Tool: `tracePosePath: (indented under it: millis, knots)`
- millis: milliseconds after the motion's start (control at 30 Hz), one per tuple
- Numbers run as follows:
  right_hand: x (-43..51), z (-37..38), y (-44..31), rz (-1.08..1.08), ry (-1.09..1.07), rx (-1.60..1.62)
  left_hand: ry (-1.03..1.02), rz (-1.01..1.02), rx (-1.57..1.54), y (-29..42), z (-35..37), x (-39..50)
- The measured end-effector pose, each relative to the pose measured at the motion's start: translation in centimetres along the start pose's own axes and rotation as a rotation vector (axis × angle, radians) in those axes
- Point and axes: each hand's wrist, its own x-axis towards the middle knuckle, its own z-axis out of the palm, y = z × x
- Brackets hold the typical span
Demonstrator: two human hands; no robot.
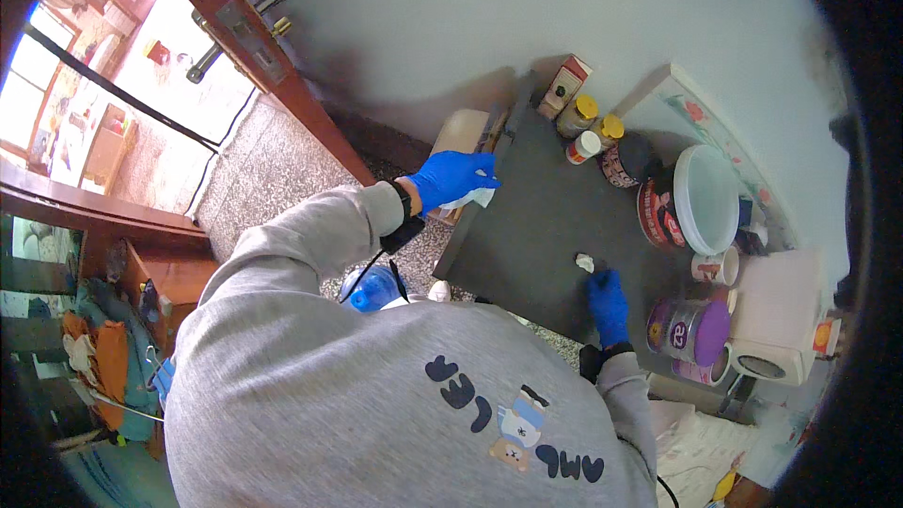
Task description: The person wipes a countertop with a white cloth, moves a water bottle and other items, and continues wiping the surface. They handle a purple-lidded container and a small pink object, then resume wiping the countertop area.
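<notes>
Before me is a dark grey tabletop (pixel 536 226). My left hand (pixel 455 180), in a blue glove, is at the table's left edge and grips a white tissue or cloth (pixel 480 197), part of which hangs below the fingers. My right hand (pixel 608 303), also gloved in blue, is over the near right part of the tabletop with its fingers curled; whether anything is inside them cannot be told. Just beyond its fingertips lies a small crumpled white piece (pixel 584 262), seemingly tissue.
Along the wall side stand a carton (pixel 564 87), yellow-lidded jars (pixel 578 116), a white-capped bottle (pixel 584 147), a large plastic tub (pixel 705 199), a mug (pixel 714 267) and a purple-lidded can (pixel 688 330). A wooden door (pixel 282 70) is at the left, and a blue water bottle (pixel 370 288) on the floor.
</notes>
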Motion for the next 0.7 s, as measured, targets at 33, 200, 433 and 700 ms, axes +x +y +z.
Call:
tracePosePath:
  millis: [33,200,433,700]
  knots:
    - [-0.1,-0.3,-0.2,0.026,-0.032,-0.016,-0.030,0.003,0.023,-0.2,-0.3,-0.3]
    - [0.1,-0.5,0.0,0.019,-0.079,-0.002,0.013,-0.037,-0.041,-1.1,-1.6,1.1]
    - [1.2,0.6,2.3,-0.013,-0.064,0.002,0.422,0.002,-0.534,-0.7,-2.6,6.6]
    - [0.5,-0.2,1.0,0.000,-0.132,0.028,0.209,-0.093,-0.425,-1.2,-0.7,8.5]
